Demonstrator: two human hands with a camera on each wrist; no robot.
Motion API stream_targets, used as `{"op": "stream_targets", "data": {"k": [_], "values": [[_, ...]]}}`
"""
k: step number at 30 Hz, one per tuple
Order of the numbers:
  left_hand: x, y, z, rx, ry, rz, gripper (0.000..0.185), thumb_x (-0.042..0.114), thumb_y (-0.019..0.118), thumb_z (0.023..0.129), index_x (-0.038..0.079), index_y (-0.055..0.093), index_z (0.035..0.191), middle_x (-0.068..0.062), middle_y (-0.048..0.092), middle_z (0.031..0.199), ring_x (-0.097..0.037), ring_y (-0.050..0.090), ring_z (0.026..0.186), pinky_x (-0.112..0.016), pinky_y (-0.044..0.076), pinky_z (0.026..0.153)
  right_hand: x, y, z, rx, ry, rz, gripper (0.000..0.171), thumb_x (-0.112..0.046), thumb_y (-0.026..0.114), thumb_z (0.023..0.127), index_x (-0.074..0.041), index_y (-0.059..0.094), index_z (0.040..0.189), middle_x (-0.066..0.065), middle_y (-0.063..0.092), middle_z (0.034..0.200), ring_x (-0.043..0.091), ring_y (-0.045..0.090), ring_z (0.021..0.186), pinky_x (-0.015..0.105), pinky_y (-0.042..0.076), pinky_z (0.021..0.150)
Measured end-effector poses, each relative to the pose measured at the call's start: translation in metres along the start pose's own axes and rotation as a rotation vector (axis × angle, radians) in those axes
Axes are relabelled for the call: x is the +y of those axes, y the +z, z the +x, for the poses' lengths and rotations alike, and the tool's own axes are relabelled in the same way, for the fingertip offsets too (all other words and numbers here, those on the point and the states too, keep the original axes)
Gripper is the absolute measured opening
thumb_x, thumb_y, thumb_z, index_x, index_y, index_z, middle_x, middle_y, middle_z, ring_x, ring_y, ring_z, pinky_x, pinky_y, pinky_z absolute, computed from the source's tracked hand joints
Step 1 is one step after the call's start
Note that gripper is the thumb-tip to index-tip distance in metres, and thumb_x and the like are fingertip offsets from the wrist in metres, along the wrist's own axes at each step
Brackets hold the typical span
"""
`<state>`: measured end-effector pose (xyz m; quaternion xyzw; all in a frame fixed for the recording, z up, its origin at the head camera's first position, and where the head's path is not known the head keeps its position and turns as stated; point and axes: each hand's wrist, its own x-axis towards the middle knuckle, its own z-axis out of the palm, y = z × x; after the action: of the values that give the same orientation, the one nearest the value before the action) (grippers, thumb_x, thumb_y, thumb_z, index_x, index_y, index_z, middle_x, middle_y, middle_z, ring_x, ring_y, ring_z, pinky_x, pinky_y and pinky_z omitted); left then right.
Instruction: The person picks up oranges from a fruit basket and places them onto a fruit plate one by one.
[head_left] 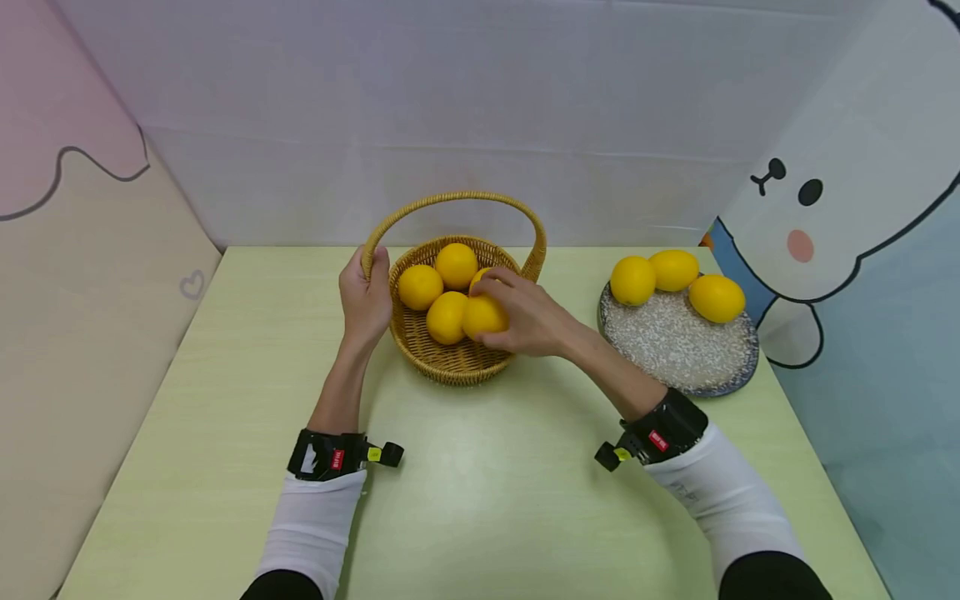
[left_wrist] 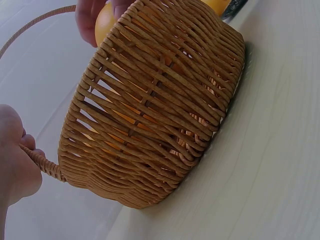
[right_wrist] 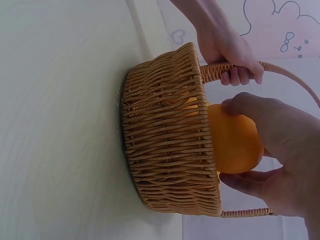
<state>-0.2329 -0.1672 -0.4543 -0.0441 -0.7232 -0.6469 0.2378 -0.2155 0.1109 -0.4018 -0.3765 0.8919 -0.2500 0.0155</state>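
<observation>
A round woven wicker basket [head_left: 450,371] with a tall arched handle [head_left: 465,197] stands on the table. My left hand [head_left: 367,298] grips the handle's left side near the rim; curled fingers show round it in the right wrist view. Between the thumb and fingers of my right hand [head_left: 528,317] is a round orange [right_wrist: 235,142], held at the basket's right part. That orange [head_left: 484,317] overlaps another one, partly hidden behind the hand. Several more oranges [head_left: 420,287] lie inside the basket.
To the right, a speckled grey plate [head_left: 667,350] with a dark rim holds three yellow fruits [head_left: 717,298] along its far side. The pale table [head_left: 480,500] meets a light back wall right behind the basket. Wrist cameras are strapped on both forearms.
</observation>
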Motion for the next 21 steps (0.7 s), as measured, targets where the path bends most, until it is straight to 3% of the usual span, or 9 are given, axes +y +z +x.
{"op": "stream_targets", "data": {"k": [10,21], "values": [[0.003,0.000,-0.001,-0.003,-0.009,-0.014,0.041,0.029,0.054,0.121,0.019,0.045,0.082,0.009,0.035,0.065,-0.005,0.027,0.054,-0.021,0.019,0.049,0.001,0.004,-0.001,0.190,-0.064,0.076,0.056,-0.023,0.092,0.093,-0.002,0.068,0.139,0.017,0.062,0.145,0.034,0.065,0.129,0.051,0.062,0.106],[0.001,0.000,0.000,-0.002,-0.007,-0.011,0.041,0.030,0.054,0.121,0.019,0.046,0.082,0.011,0.034,0.065,-0.004,0.027,0.054,-0.020,0.018,0.049,0.000,0.013,-0.003,0.327,-0.141,0.110,0.056,-0.017,0.093,0.092,0.002,0.066,0.138,0.023,0.060,0.146,0.037,0.065,0.132,0.050,0.064,0.107]]}}
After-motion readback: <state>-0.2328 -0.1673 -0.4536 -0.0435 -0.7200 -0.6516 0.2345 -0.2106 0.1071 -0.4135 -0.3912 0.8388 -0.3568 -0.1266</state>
